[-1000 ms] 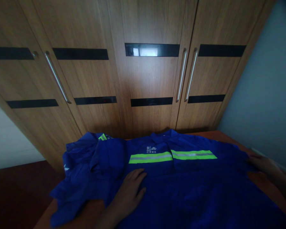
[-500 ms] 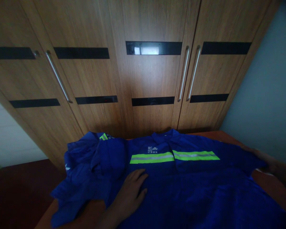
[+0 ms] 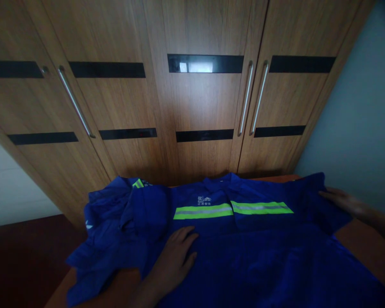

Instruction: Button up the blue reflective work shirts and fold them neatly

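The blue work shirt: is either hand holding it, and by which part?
The left hand lies open on the front of the blue work shirt. The right hand is at its sleeve; whether it grips there cannot be told.

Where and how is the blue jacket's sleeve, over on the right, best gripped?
Probably at the outer edge of the sleeve, from the right: the sleeve spreads outward and its free edge faces that side, where the right hand reaches over it. The left hand rests on the blue jacket.

A wooden wardrobe (image 3: 199, 102) meets a bluish wall (image 3: 356, 141).
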{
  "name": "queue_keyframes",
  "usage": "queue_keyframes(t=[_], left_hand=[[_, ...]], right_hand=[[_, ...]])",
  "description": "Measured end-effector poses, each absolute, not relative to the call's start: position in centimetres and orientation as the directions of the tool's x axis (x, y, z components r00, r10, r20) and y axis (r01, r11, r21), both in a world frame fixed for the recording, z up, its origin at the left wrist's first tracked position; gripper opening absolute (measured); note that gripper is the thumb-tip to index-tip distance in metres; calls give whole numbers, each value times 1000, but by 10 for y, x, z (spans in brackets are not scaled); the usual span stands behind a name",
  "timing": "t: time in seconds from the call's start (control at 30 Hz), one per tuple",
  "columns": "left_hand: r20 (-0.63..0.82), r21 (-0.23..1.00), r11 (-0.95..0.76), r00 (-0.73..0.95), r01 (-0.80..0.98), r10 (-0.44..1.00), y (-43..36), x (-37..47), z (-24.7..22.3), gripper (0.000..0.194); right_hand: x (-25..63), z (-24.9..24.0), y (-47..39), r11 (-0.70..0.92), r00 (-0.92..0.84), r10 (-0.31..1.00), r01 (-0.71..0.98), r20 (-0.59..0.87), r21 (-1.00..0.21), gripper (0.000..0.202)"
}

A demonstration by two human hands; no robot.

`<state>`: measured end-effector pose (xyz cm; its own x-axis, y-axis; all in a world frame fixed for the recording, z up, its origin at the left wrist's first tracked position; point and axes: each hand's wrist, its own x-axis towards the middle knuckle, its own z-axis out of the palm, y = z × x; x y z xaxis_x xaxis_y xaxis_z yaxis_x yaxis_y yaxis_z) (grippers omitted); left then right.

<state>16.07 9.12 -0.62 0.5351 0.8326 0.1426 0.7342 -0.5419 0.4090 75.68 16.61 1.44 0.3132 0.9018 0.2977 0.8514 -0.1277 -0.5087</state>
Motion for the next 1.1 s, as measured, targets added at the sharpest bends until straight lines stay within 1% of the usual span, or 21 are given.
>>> queue_keyframes(t=[0.07, 0.1, 0.13, 0.2, 0.23, 0.3, 0.33, 0.4, 0.47, 0.53, 0.6, 0.67, 0.77, 0.87, 0.97, 1.03, 1.1], left_hand=[[147, 410, -547, 539, 730, 829, 92, 161, -6, 44], [147, 411, -547, 539, 729, 829, 92, 161, -6, 44], [147, 413, -546, 538, 729, 830, 92, 161, -7, 44], [153, 418, -545, 535, 727, 831, 92, 161, -7, 44], [157, 420, -547, 535, 725, 830, 92, 161, -7, 44], [167, 422, -550, 534, 721, 829, 91, 161, -8, 43], [170, 423, -551, 534, 720, 828, 91, 161, -8, 43], [172, 422, -551, 533, 720, 828, 91, 160, -9, 42], [172, 418, -552, 534, 722, 828, 90, 160, -10, 43], [167, 411, -553, 536, 725, 827, 90, 161, -9, 42], [161, 408, -551, 537, 728, 828, 90, 161, -8, 42], [162, 415, -545, 530, 729, 832, 89, 161, -7, 42], [158, 444, -530, 519, 723, 840, 89, 161, -6, 42], [139, 520, -482, 486, 706, 863, 89, 163, -2, 42], [176, 634, -420, 408, 649, 896, 89, 166, 10, 33], [231, 694, -387, 322, 607, 918, 87, 165, 22, 26], [272, 734, -329, 187, 594, 944, 85, 155, 35, 25]], right_hand=[[746, 19, 163, -113, 210, 970, 839, 125, -532, 40], [734, 21, 159, -83, 153, 983, 858, 97, -508, 40], [719, 21, 153, -38, 105, 986, 895, 126, -445, 40], [683, 14, 139, 110, -51, 980, 945, 191, -309, 41], [665, 6, 131, 160, -116, 977, 955, 182, -251, 42], [633, -13, 117, 187, -161, 971, 972, 176, -144, 47], [622, -22, 112, 198, -181, 973, 973, 142, -116, 52], [609, -36, 108, 188, -178, 980, 975, 88, -120, 62], [605, -40, 111, 159, -146, 986, 973, 86, -167, 63], [606, -38, 119, 139, -107, 983, 965, 151, -223, 58], [606, -38, 129, 151, -89, 965, 958, 248, -245, 55], [605, -46, 137, 167, -97, 947, 963, 306, -211, 56], [607, -69, 144, 144, -100, 954, 980, 281, -137, 59], [615, -87, 146, 134, -100, 963, 984, 250, -120, 59], [629, -92, 148, 142, -110, 963, 983, 245, -115, 60], [639, -92, 150, 139, -110, 964, 985, 242, -104, 62], [646, -93, 152, 135, -108, 963, 986, 248, -96, 63]])
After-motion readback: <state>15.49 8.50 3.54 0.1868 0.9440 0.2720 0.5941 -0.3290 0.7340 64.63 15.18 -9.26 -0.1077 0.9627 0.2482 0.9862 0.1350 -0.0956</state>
